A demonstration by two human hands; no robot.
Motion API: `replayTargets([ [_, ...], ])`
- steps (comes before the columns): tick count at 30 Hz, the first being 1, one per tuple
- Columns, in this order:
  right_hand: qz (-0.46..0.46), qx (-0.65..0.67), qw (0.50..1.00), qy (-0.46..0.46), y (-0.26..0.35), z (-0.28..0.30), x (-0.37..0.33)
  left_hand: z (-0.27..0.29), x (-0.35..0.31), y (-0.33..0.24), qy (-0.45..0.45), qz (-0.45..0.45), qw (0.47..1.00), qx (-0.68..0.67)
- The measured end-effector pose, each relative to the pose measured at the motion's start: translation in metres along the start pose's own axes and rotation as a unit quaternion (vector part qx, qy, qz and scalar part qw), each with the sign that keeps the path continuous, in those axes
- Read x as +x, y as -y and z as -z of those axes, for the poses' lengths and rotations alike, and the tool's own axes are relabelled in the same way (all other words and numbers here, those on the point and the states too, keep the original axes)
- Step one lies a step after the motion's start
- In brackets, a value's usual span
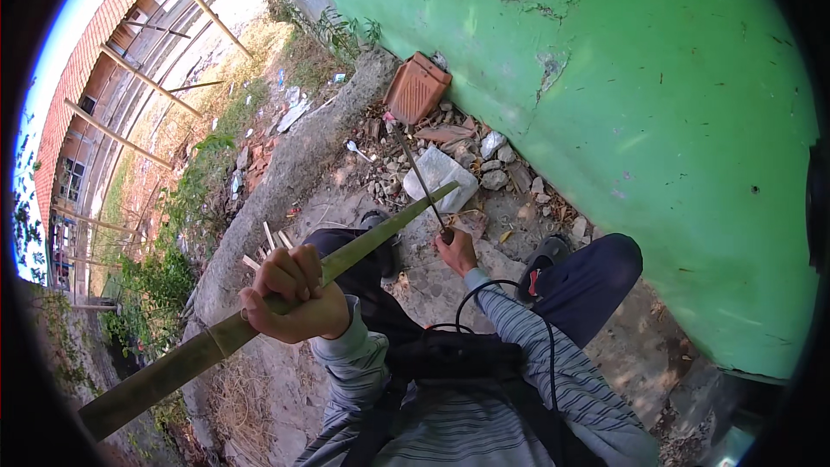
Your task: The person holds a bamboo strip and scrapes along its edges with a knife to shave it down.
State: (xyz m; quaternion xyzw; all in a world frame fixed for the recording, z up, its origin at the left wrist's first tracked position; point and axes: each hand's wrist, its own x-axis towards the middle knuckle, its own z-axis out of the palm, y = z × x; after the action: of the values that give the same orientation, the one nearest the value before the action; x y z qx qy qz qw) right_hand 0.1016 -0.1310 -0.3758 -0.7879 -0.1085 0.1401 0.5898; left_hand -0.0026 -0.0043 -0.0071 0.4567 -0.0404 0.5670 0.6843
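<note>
My left hand (290, 294) is closed round a long green split bamboo strip (372, 233), which slants from the lower left up to a narrower far end. In my right hand (456, 252) is a long, thin-bladed knife (418, 171), its brown handle in my fist and its blade pointing up and away. The blade crosses the bamboo near its far end; whether they touch, I cannot tell. Beyond them on the ground lies a whitish block (451, 175). Several pale split sticks (273, 237) show just past my left hand.
A green wall (640, 121) rises on the right. Stones and rubble (494, 175) and a terracotta roof tile (418, 86) lie along its foot. A low concrete ridge (294, 151) runs on the left, with plants (156, 285) beyond. A black cable (551, 363) loops over my right sleeve.
</note>
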Motion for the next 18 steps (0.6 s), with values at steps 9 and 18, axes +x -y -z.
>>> replayTargets([
  [9, 0.019, -0.084, 0.996, 0.0, 0.012, 0.0, -0.017, 0.01, -0.001, -0.008, -0.056, -0.012, 0.998, 0.016],
  [18, -0.05, 0.001, 0.998, 0.04, -0.008, 0.003, -0.011, 0.004, -0.008, -0.008, -0.021, -0.046, 0.997, 0.064],
])
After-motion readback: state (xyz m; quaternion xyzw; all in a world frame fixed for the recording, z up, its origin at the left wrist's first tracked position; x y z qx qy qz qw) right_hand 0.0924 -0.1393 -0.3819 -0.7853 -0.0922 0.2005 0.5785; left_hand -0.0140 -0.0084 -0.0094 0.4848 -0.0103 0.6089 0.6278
